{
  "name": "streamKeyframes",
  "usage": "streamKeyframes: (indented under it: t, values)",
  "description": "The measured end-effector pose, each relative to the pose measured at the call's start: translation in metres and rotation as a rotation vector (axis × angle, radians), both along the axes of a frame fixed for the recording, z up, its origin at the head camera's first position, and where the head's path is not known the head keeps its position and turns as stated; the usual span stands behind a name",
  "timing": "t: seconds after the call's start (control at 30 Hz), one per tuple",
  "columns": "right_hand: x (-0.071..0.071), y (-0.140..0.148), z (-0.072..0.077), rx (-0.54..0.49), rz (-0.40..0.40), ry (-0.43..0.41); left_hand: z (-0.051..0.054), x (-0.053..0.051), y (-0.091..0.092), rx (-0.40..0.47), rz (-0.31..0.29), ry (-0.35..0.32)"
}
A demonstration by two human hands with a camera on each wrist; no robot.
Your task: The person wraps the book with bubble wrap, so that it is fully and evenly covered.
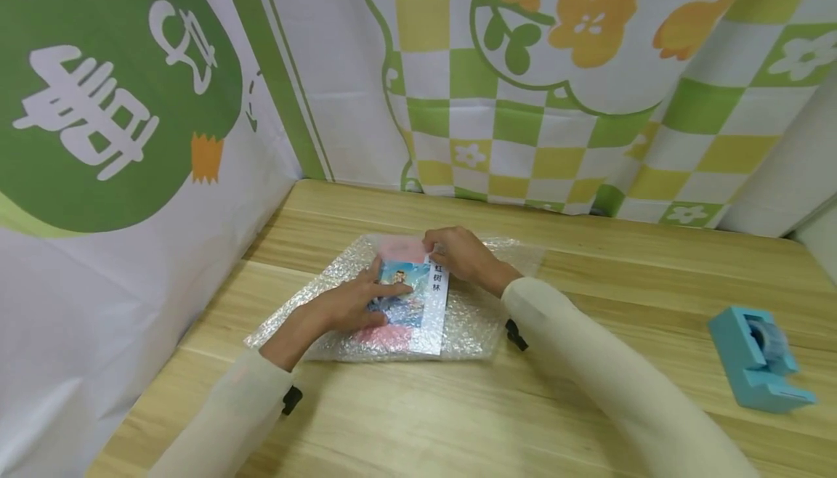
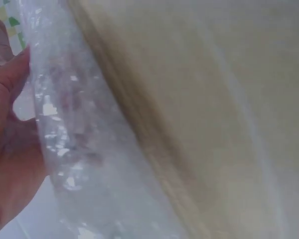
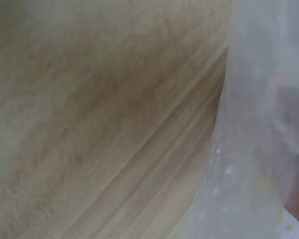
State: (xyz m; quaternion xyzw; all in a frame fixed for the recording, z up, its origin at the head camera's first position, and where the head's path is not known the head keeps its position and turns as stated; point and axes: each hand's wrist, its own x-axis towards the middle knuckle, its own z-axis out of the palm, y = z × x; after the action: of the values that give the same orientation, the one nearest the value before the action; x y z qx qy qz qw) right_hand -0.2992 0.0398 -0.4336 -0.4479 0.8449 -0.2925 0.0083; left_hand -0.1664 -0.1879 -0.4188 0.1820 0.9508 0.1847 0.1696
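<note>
A book with a blue picture, pink areas and a white strip of dark characters lies on a sheet of bubble wrap on the wooden table. Shiny plastic covers part of its cover. My left hand presses on the cover with spread fingers; the left wrist view shows this hand behind a raised fold of bubble wrap. At the book's upper right corner, my right hand has curled fingers and seems to pinch the bubble wrap; its fingertips are partly hidden. Bubble wrap also blurs this hand in the right wrist view.
A blue tape dispenser with a roll of clear tape stands at the table's right side. Printed cloth hangs behind the table's far edge, and a white and green cloth hangs along the left.
</note>
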Motion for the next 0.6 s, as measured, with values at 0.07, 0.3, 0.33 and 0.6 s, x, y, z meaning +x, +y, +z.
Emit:
streamKeyframes:
  t: [0.07, 0.3, 0.33, 0.6]
  values:
    - [0.0007, 0.0003, 0.0, -0.006, 0.01, 0.014, -0.0021, 0.0018, -0.001, 0.034, 0.012, 0.021]
    - [0.0023, -0.0002, -0.0023, 0.003, 0.034, 0.033, -0.0068, 0.0056, -0.0042, 0.162, 0.059, 0.071]
    - [0.0022, -0.0006, -0.0031, 0.006, 0.035, 0.034, -0.0068, 0.0055, -0.0042, 0.168, 0.056, 0.076]
    - [0.0027, -0.0015, -0.0067, 0.011, 0.06, 0.074, -0.004, 0.004, -0.0041, 0.134, 0.018, 0.038]
